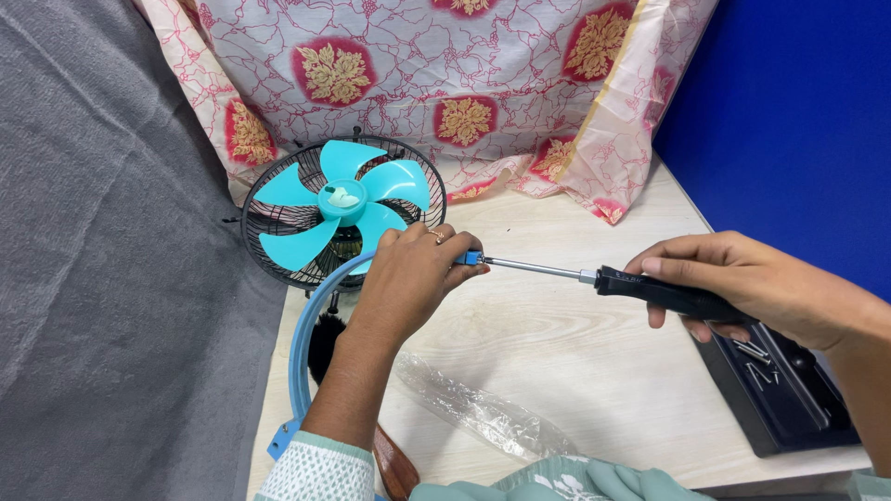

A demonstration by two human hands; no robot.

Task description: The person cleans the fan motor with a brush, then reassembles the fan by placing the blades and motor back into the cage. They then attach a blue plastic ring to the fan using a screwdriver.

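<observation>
A grey cloth (pixel 111 278) fills the nine o'clock side of the view, and a pink-and-red patterned fabric (pixel 445 83) hangs across twelve o'clock before a blue wall (pixel 798 121). The pale wooden bench (pixel 557 343) takes the centre and runs toward five o'clock. On its edge at about ten o'clock lies a small fan, its black wire grille (pixel 269 218) open and its teal blades (pixel 342 199) showing. A blue ring (pixel 302 343) curves from the fan toward seven o'clock. At four o'clock sits a black tray (pixel 789 408) with a few screws in it. Clear plastic wrap (pixel 483 413) lies at six o'clock. The left hand (pixel 408 274), at centre, is clenched over the ring's upper end and the tool's tip. The right hand (pixel 761 288), at three o'clock, grips the black handle of a screwdriver (pixel 594 276), whose shaft lies level and points at the left hand.
</observation>
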